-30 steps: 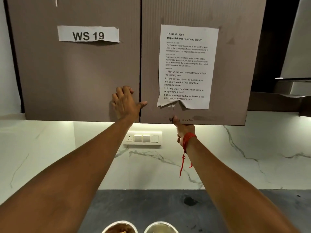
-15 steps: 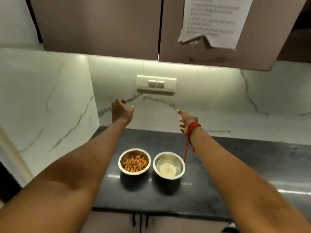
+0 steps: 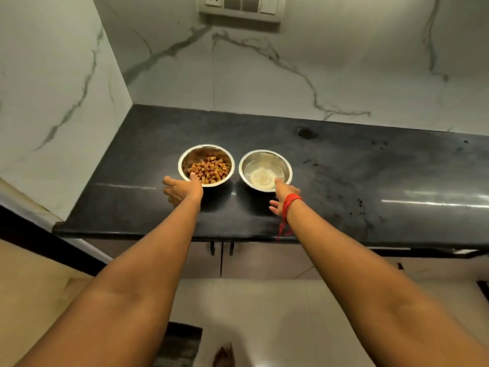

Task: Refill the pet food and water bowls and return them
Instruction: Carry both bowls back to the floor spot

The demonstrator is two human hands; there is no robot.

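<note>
Nearest, below me: pale tiled floor (image 3: 264, 313) with a dark mat (image 3: 177, 345) at its left. Both my forearms stretch forward over it, past the pale cabinet doors (image 3: 264, 260) under the counter.

My left hand (image 3: 182, 190) is at the near rim of the round steel bowl of brown kibble (image 3: 206, 165). The thumb lies on that rim, and the fingers (image 3: 166, 181) are spread apart to the left, clamped on nothing.

My right hand (image 3: 284, 197), with a red thread band (image 3: 289, 205) on the wrist, touches the near rim of the round steel water bowl (image 3: 265, 170) with one fingertip. Its other fingers are loose and apart, off the bowl.

The bowls stand side by side, just apart, on the black stone countertop (image 3: 370, 181), kibble left, water right.

Far: white marble wall with grey veins (image 3: 264, 75) and a grey switch panel (image 3: 240, 6) at the top.
</note>
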